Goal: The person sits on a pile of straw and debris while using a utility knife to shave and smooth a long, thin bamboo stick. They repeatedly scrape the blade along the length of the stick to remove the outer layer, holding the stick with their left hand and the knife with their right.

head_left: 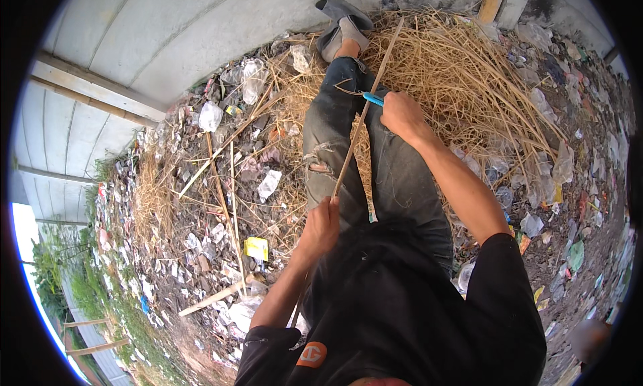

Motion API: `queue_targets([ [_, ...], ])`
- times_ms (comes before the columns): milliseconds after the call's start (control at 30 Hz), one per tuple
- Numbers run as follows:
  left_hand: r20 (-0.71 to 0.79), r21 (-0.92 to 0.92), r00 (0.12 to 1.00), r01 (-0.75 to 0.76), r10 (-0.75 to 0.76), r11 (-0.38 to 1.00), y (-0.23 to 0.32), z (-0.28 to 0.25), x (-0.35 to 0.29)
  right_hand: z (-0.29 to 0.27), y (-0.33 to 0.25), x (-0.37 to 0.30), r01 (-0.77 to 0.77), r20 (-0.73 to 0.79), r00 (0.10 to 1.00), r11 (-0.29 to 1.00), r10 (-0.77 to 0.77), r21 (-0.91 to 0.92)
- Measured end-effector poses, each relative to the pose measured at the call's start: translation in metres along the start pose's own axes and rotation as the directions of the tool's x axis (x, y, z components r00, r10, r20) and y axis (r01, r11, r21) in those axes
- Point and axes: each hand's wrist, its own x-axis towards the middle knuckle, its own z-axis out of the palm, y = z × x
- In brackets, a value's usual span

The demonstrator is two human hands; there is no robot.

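A long, thin strip of wood or bamboo (pixel 353 143) runs slantwise over my legs, from my lap up past my shoes. Near its lower part my left hand (pixel 323 222) is closed around it. In my right hand (pixel 404 116) is a blue-handled cutter knife (pixel 373 99), held against the strip about midway along. A thin curled shaving (pixel 347 88) sticks out just left of the knife. The cutter's blade is too small to make out against the strip. My legs in worn dark trousers (pixel 412 178) stretch out beneath, torn at one knee.
A heap of straw-coloured shavings (pixel 445 84) lies right of my legs. Litter and plastic scraps cover the ground, with a yellow packet (pixel 256 248) at left. Several loose strips (pixel 224 205) lie there too. A grey panel wall (pixel 167 31) stands beyond my feet.
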Motion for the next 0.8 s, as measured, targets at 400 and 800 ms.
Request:
queue_targets([
  [400,-0.004,-0.115,0.999,0.047,-0.047,0.992,0.010,-0.022,0.043,0.015,-0.065,-0.069,0.176,0.082,0.980,0.980,-0.183,0.093],
  [800,-0.148,0.043,0.987,-0.062,0.068,0.997,-0.011,-0.023,0.032,0.040,-0.084,-0.027,0.209,0.037,0.977,0.978,-0.210,0.021],
])
